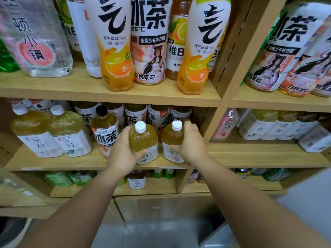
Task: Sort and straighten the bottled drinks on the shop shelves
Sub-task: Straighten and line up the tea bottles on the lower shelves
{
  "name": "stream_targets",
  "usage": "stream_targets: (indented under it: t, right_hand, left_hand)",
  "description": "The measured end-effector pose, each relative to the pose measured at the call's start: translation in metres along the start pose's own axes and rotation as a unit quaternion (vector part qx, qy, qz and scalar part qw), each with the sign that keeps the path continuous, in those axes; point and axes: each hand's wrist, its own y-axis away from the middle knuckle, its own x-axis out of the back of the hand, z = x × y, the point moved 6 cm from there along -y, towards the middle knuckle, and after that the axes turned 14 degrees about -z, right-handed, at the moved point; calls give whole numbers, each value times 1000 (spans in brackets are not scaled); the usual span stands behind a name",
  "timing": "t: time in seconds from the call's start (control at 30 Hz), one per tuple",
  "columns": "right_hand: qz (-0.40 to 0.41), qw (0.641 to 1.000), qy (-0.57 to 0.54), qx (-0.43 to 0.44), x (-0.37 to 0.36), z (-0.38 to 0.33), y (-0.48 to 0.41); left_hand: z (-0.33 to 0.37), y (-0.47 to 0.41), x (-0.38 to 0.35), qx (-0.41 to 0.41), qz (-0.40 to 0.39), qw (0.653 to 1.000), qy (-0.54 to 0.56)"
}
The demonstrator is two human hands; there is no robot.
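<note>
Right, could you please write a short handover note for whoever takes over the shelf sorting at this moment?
Left hand grips one white-capped tea bottle; right hand grips its twin, both at the front of the middle shelf.
Done: two matching bottles stand together at that shelf's left.
Left: likely join the held pair to them; a black-capped iced tea stands between. Top shelf looks mixed.

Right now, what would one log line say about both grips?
left grip: holds left tea bottle | right grip: holds right tea bottle | both bottles: upright, white caps, at middle shelf front
</note>
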Motion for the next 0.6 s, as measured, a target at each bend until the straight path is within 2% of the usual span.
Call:
stream_targets:
  t: [0.07,0.27,0.5,0.6]
  right_hand:
    - [-10,1000,14,14,-5,1,4]
    - [5,998,-45,42,-4,4,23]
    - [-33,972,-221,68,25,25,79]
    - [-62,963,-252,75,43,39,104]
  left_hand:
    - [2,6,-1,-3,6,1000,-7]
    - [8,13,-5,-4,-7,1000,18]
    - [16,8,-4,-21,-19,1000,7]
    - [20,18,-10,-30,-20,999,21]
